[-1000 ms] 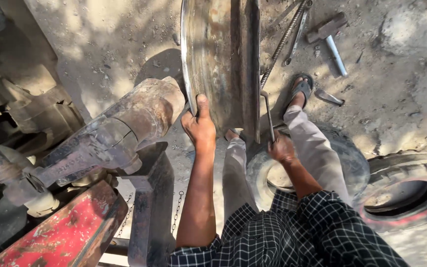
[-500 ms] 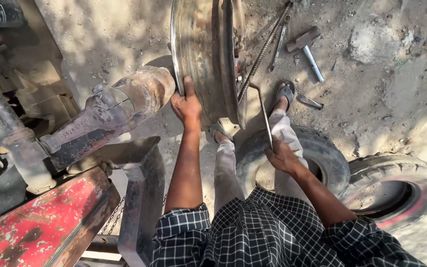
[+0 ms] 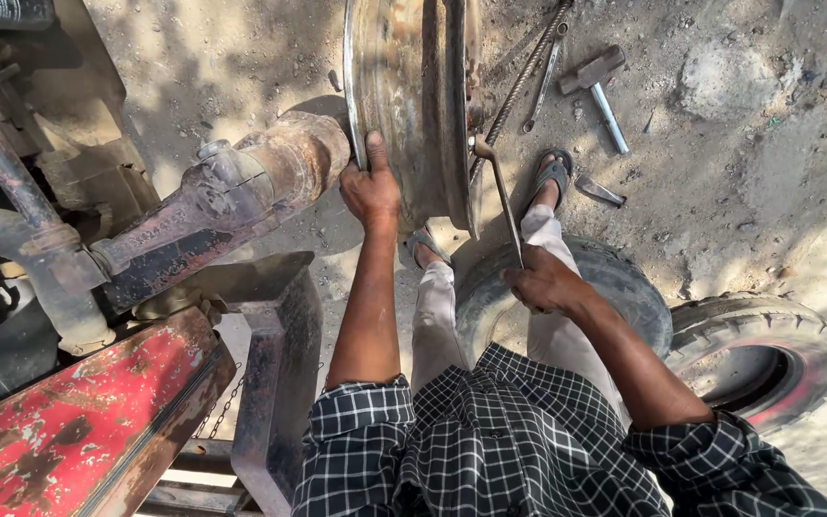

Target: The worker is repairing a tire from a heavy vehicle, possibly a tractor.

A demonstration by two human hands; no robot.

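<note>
Rim [image 3: 413, 105], bare steel and upright, stands at the end of the rusty axle housing [image 3: 241, 191], and my left hand [image 3: 372, 191] clamps its near edge, fingers curled over the lip and thumb against the face. My right hand [image 3: 543, 282] is closed around the lower end of a long bent wrench [image 3: 500, 196], whose head sits at the rim's hub side. I judge this to be the stage of working a wheel fastener while steadying the rim; the next move calls for a firm swing of the handle without letting the rim tip. My sandalled feet flank a tyre [image 3: 567, 287] lying flat; another tyre [image 3: 768, 354] lies beside it, and a hammer [image 3: 595, 81] rests on the dirt. Against half a second ago, my grips are unchanged and the view has barely shifted.
</note>
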